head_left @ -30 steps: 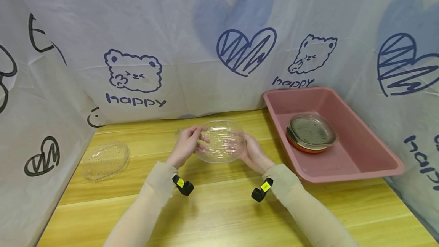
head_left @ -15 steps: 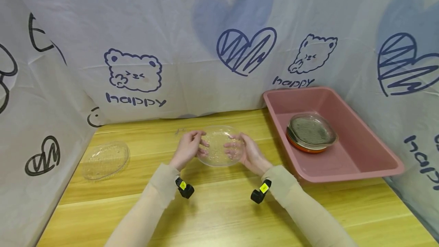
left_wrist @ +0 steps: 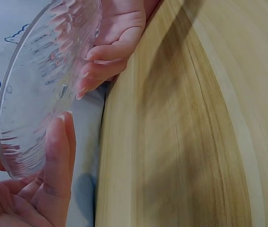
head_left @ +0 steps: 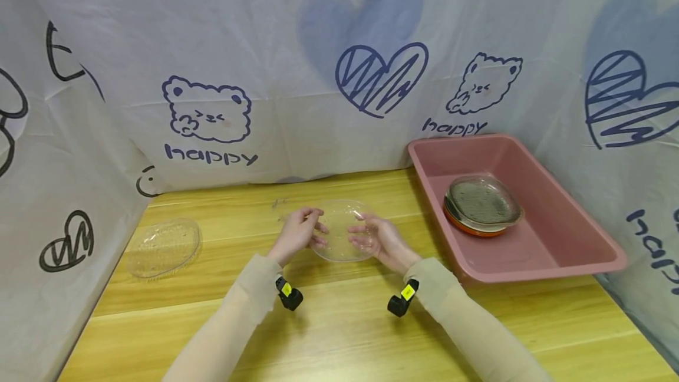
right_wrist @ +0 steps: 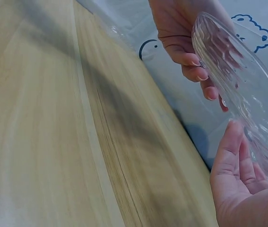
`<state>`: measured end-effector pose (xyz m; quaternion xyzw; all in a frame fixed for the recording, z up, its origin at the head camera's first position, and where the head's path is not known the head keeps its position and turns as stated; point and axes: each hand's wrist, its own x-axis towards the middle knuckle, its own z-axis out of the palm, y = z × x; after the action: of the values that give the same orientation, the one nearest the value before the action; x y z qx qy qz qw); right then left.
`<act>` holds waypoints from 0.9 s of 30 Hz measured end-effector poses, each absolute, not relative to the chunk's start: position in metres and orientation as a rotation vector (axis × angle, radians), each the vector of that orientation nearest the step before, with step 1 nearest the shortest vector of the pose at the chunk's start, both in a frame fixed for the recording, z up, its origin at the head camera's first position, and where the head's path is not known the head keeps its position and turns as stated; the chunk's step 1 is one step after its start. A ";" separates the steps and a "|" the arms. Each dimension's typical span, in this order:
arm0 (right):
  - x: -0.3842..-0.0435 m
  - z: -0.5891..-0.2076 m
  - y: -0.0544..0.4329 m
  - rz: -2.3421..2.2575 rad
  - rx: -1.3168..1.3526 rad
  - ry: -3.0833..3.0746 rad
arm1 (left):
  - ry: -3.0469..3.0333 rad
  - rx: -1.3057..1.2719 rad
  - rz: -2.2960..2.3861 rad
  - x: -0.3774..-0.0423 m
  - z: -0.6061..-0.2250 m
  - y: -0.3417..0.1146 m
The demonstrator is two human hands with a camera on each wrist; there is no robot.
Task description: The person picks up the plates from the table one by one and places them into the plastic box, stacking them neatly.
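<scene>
A clear round plate [head_left: 339, 234] with a ribbed surface is held above the table between both hands. My left hand [head_left: 297, 233] grips its left edge, the thumb at the rim and the fingers spread beneath. On the opposite side my right hand [head_left: 391, 245] holds the edge in the same way, its fingers showing through the clear plate. Seen from the left wrist, the plate [left_wrist: 39, 85] stands tilted, with left fingers [left_wrist: 57, 156] against its underside. The right wrist view shows right fingers [right_wrist: 228, 156] beneath the plate [right_wrist: 247, 94].
Another clear ribbed plate [head_left: 165, 249] lies at the table's left. On the right stands a pink basin [head_left: 541, 255] holding a stack of round dishes [head_left: 483, 204], with orange [head_left: 472, 228] showing at the bottom. A printed white cloth [head_left: 297, 105] hangs behind the wooden table [head_left: 339, 335].
Both hands have lowered the plate slightly toward the person. The right fingers have spread farther in under it. The other plate, the basin and the stack have stayed put.
</scene>
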<state>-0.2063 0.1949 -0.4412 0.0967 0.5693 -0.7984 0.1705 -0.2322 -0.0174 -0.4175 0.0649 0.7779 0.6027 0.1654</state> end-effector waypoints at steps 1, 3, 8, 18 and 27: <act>-0.206 -0.441 0.195 -2.270 0.280 1.615 | 2.215 0.181 1.719 -0.232 -0.417 -0.017; -0.206 -0.441 0.195 -2.273 0.282 1.618 | 2.207 0.174 1.722 -0.232 -0.417 -0.016; -0.205 -0.440 0.196 -2.283 0.293 1.623 | 2.227 0.177 1.688 -0.232 -0.418 -0.016; -0.206 -0.435 0.198 -2.296 0.333 1.639 | 2.313 0.203 1.604 -0.234 -0.416 -0.023; -0.208 -0.419 0.203 -2.326 0.385 1.692 | 2.330 0.216 1.694 -0.241 -0.405 -0.020</act>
<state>-0.2081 0.2031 -0.4187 0.1319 0.5790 -0.7957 0.1196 -0.2410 -0.0196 -0.4046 0.0741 0.8001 0.5817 0.1263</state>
